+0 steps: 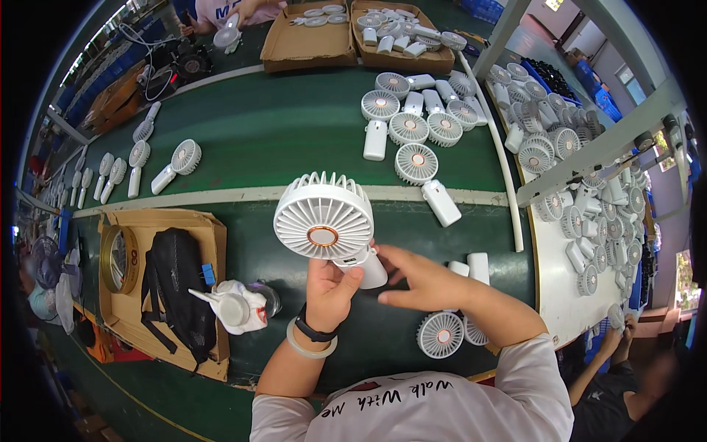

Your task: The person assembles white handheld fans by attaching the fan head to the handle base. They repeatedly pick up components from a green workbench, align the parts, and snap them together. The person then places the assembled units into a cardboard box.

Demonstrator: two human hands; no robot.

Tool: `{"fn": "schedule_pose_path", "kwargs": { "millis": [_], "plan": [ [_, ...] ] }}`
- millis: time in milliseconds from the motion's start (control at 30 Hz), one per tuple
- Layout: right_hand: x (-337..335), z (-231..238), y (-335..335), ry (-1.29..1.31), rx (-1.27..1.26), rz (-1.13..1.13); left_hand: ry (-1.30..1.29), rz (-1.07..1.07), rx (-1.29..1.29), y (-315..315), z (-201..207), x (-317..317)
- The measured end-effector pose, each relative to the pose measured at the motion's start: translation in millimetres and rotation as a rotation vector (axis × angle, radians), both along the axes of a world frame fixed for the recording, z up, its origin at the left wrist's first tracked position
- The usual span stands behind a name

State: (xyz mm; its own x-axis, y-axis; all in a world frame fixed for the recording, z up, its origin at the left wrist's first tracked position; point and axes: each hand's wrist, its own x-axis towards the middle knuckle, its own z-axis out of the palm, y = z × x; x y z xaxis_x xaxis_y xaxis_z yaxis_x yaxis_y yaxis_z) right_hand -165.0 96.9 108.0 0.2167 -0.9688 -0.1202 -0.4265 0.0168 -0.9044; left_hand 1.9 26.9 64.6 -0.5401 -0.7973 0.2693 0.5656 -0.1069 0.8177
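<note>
A white handheld fan (324, 221) with a copper-coloured ring at its hub stands upright in front of me, its grille facing me. My left hand (329, 289) is closed round the neck and upper handle, thumb on the near side. My right hand (420, 278) is beside the handle with its fingers apart; whether a fingertip touches the handle I cannot tell. Beside and under my right forearm lie more white fans, one with its round head (440, 335) facing up.
Left of me, a cardboard box (213, 236) holds a black bag (175, 283) and a tape roll (118, 258). A white spouted bottle (234, 311) stands beside it. Fans cluster on the green belt (258, 140) and crowd the right-hand table (549, 295). Other people work at far left and lower right.
</note>
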Motion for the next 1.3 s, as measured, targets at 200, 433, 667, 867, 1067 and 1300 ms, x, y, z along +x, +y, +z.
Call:
{"fn": "schedule_pose_path", "kwargs": {
  "millis": [200,433,667,867,1067,1300],
  "plan": [
    [-32,-21,-16,-0.431,0.241,-0.167,-0.110,-0.170,-0.034,-26,-13,-47],
    [-141,-27,-141,-0.735,0.186,-0.694,-1.144,0.621,-0.868,-89,-34,-139],
    [-247,32,-264,-0.702,-0.502,-0.919,-1.371,0.545,-0.878,-177,-49,-209],
    [-180,-23,-153,0.642,-0.564,-0.593,-0.135,-0.176,0.300,-168,-15,-129],
    [-108,-44,-32,1.045,-0.234,-0.356,0.329,-0.543,0.522,-97,6,-91],
    [-64,-25,4,0.736,-0.226,0.063,0.233,-0.355,0.332,-85,13,-85]
  ]
}}
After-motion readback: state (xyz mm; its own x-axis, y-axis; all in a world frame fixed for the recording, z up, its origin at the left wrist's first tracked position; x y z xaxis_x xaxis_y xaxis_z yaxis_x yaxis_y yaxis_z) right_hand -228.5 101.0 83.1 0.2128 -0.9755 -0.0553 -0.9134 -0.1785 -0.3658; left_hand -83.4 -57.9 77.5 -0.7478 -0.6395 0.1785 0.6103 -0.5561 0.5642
